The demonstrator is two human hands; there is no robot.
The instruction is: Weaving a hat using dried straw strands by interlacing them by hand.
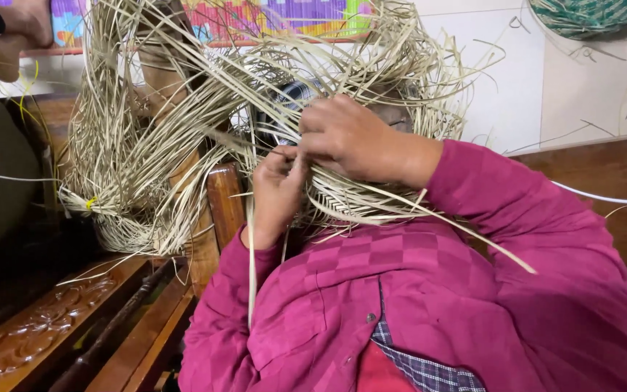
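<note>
Both hands work a half-woven straw mat [357, 199] held against the chest in magenta sleeves [517, 218]. The left hand [277, 192] pinches a thin straw strip [251, 268], its grip closed on it; the right hand [353, 138], at one o'clock from it, presses fingers shut over the woven edge. Loose straw strands [146, 131] fan out toward eleven o'clock — a hard tug could likely snap or tangle them. No container shows — only a carved wooden seat [45, 327].

One head-worn view, tilted steeply down and close in, straw weave [255, 116] filling the top of frame
</note>
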